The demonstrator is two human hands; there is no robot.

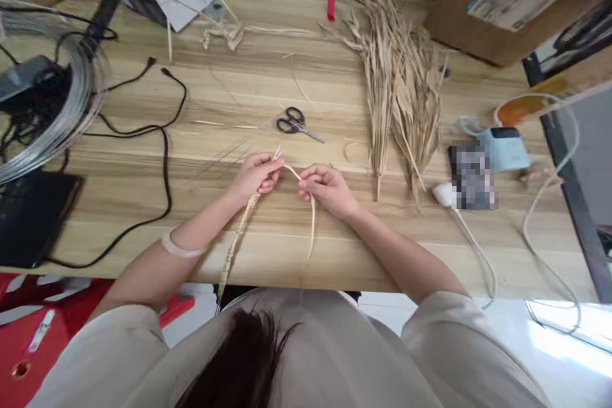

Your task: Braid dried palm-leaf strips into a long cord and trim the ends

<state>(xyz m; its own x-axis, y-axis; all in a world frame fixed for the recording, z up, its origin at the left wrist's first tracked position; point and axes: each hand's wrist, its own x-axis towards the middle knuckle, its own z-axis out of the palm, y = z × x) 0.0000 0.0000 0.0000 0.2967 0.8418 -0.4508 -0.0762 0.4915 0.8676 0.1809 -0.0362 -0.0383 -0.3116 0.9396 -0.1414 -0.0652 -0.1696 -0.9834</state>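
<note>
While the left hand [261, 177] is pinching one braided strip [233, 243] in tightly curled fingers, the right hand [329, 190] is gripping one pale strand [312, 223] between thumb and fingertips. The braided strip is trailing down from the left hand across the worktop [354, 255]. Beyond both hands, one pair of scissors [297, 125] is lying; farther right, one dried-leaf heap [404, 86] is spreading; well leftward, one wire coil [83, 89] is resting.

I can see a plain, pale beige T-shirt [344, 350] with short, loose sleeves [459, 331]. A smooth, whitish band [182, 250] goes round the left arm [205, 222]. Dark hair [234, 363] with wispy ends shows over the T-shirt.
</note>
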